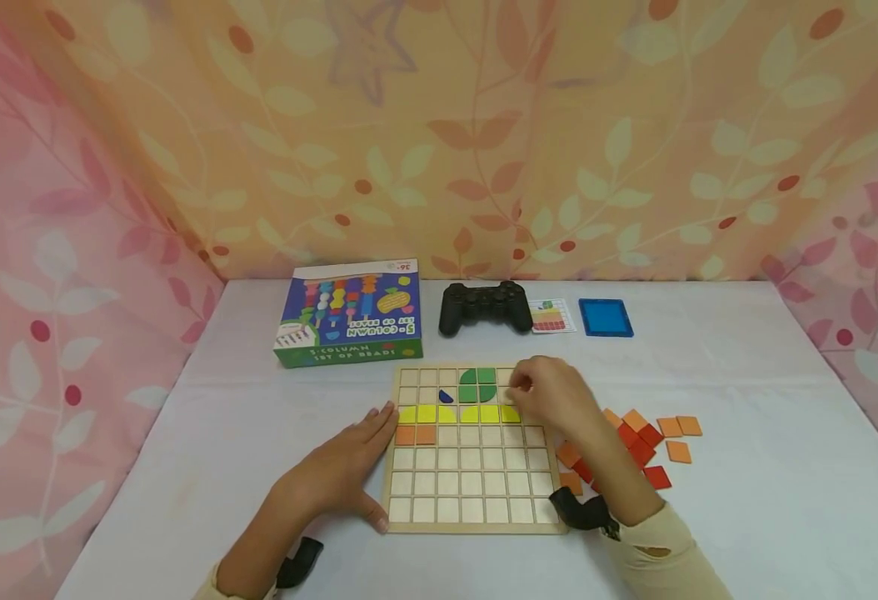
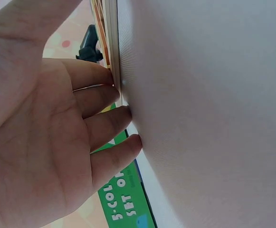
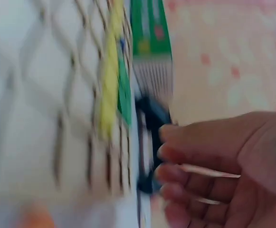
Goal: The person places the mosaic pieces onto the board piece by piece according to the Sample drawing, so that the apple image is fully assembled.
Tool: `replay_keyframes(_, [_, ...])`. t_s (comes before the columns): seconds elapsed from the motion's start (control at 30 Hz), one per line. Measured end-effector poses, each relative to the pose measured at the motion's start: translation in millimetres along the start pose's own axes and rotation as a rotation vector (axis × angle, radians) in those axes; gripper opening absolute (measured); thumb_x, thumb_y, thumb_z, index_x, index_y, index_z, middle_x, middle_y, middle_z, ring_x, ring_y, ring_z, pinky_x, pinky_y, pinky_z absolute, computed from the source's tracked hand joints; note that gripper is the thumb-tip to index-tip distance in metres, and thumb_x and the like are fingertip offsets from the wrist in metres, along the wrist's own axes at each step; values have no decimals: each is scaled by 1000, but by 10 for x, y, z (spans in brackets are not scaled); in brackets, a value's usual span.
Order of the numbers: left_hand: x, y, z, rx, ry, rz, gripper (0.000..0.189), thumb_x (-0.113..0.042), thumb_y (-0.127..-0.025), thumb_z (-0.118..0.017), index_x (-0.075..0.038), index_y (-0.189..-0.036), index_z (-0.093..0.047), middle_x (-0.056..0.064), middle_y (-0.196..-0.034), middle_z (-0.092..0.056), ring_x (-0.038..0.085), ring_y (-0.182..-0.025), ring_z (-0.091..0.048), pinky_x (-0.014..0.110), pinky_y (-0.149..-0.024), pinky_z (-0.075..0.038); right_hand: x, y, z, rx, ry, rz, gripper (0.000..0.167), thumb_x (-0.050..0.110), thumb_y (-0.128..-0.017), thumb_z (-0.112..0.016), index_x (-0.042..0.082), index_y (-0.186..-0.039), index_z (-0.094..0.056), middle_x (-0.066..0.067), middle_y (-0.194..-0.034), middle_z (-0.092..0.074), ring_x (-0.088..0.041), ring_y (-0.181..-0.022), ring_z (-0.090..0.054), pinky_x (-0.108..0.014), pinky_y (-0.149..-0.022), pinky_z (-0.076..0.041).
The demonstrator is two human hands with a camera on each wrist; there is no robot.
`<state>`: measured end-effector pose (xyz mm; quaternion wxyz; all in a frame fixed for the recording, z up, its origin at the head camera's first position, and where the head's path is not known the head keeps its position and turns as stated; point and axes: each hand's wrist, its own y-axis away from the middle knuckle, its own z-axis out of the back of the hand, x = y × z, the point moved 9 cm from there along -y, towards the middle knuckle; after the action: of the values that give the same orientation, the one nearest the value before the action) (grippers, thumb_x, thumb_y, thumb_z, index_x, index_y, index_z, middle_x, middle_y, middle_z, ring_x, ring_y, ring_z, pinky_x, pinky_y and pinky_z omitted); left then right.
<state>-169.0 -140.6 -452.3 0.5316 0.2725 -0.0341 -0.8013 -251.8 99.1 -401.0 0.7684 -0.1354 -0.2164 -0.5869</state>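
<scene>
Tabletop (image 1: 754, 508), white, meets floral drapes (image 1: 611, 100); left hand (image 1: 334, 468) straight-fingered against a board (image 1: 476, 528), right hand (image 1: 557, 397) curled closed.

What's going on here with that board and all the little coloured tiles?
A person is working at a wooden grid board. The left hand touches its left edge; the right hand is over its upper right part, though whether it holds a tile is hard to tell. Yellow pieces line one row, below green pieces and a blue piece. Two orange tiles start the next row. Red tiles and more orange ones lie loose to the right.
</scene>
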Motion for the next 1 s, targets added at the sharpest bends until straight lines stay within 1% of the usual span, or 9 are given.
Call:
replay_keyframes(0.13, [9, -9, -13, 7, 4, 4, 142, -57, -48, -94, -9, -161, -21, 5, -167, -14, 27, -152, -15, 50, -118, -25, -492, 38, 183, 51, 52, -178, 20, 18, -86, -78, 3, -98, -73, -7, -82, -64, -25, -75, -56, -37, -64, -51])
replay_keyframes(0.2, [7, -8, -13, 9, 8, 5, 142, -56, -48, -94, -9, -161, -21, 5, -167, -14, 27, -152, -15, 50, -118, -25, -652, 68, 196, 96, 67, -241, 26, 20, -83, -80, 1, -99, -72, -8, -80, -63, -25, -74, -56, -35, -62, -50])
replay_keyframes(0.27, [0, -4, -10, 9, 12, 4, 142, -56, -48, -95, -9, -160, -22, 5, -167, -14, 27, -152, -15, 50, -118, -24, -747, 90, 190, 133, 69, -272, 29, 21, -81, -83, 1, -97, -70, -8, -77, -62, -25, -73, -56, -35, -60, -50])
replay_keyframes(0.37, [-11, 1, 0, 6, 12, 2, 141, -55, -48, -95, -8, -160, -22, 5, -167, -14, 27, -152, -15, 50, -118, -24, -810, 99, 182, 151, 80, -279, 28, 20, -79, -85, 1, -90, -68, -8, -74, -60, -25, -71, -56, -34, -59, -49])
replay_keyframes(0.5, [-24, -1, 10, 5, 11, -1, 141, -55, -48, -95, -8, -160, -23, 6, -167, -14, 27, -152, -15, 50, -118, -24, -841, 87, 187, 133, 91, -270, 23, 15, -78, -84, 1, -87, -67, -9, -73, -60, -26, -71, -56, -35, -59, -51])
replay_keyframes(0.63, [-25, -7, 18, 5, 10, 1, 140, -54, -49, -95, -8, -160, -23, 5, -167, -14, 27, -152, -15, 50, -118, -24, -851, 68, 158, 131, 88, -261, 24, 11, -76, -83, 0, -91, -67, -10, -78, -61, -27, -74, -57, -37, -62, -54])
replay_keyframes(0.77, [-31, -3, 22, 3, 17, 0, 140, -53, -49, -96, -8, -160, -23, 6, -167, -15, 28, -152, -15, 50, -118, -24, -825, 38, 126, 131, 104, -234, 25, 11, -76, -82, 0, -93, -67, -10, -78, -61, -27, -74, -56, -38, -64, -55])
replay_keyframes(0.87, [-35, 2, 26, 0, 22, -1, 140, -52, -48, -96, -7, -160, -24, 7, -166, -16, 28, -151, -15, 50, -118, -24, -775, 14, 112, 118, 111, -209, 24, 11, -77, -81, 0, -94, -68, -9, -79, -61, -26, -73, -56, -37, -64, -54])
replay_keyframes(1.0, [-26, 7, 21, 4, 14, 4, 140, -54, -48, -95, -7, -160, -24, 6, -167, -15, 27, -152, -15, 50, -118, -24, -650, -10, 88, 109, 79, -175, 23, 11, -80, -80, 1, -98, -70, -9, -83, -61, -26, -75, -56, -35, -63, -54])
